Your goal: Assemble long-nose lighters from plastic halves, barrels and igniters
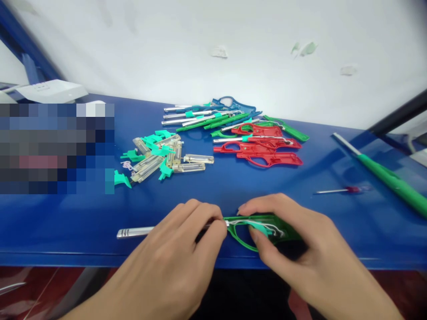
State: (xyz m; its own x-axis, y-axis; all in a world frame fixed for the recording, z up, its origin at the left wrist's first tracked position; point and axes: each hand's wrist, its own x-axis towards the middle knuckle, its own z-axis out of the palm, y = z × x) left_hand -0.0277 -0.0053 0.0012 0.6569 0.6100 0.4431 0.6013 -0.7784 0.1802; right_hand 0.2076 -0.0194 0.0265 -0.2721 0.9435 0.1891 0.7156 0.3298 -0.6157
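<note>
Near the front edge lies an opened long-nosed gas lighter: a green casing half (240, 238) with a silver metal tube (133, 232) pointing left, white wires and a teal trigger (260, 228) inside. My left hand (187, 240) closes over the lighter where the tube meets the casing; its fingertips are partly hidden. With thumb and index finger, my right hand (300, 235) grips the casing across its height, the thumb on the trigger and the index finger at the far edge. That palm covers the casing's right end.
Transparent fuel tanks (150, 166) and teal triggers (162, 150) lie in a heap beyond my left hand. Red casing halves (270, 153) and blue and green lighter parts (213, 118) lie farther back. At right are a screwdriver (336, 191) and a green lighter (390, 175).
</note>
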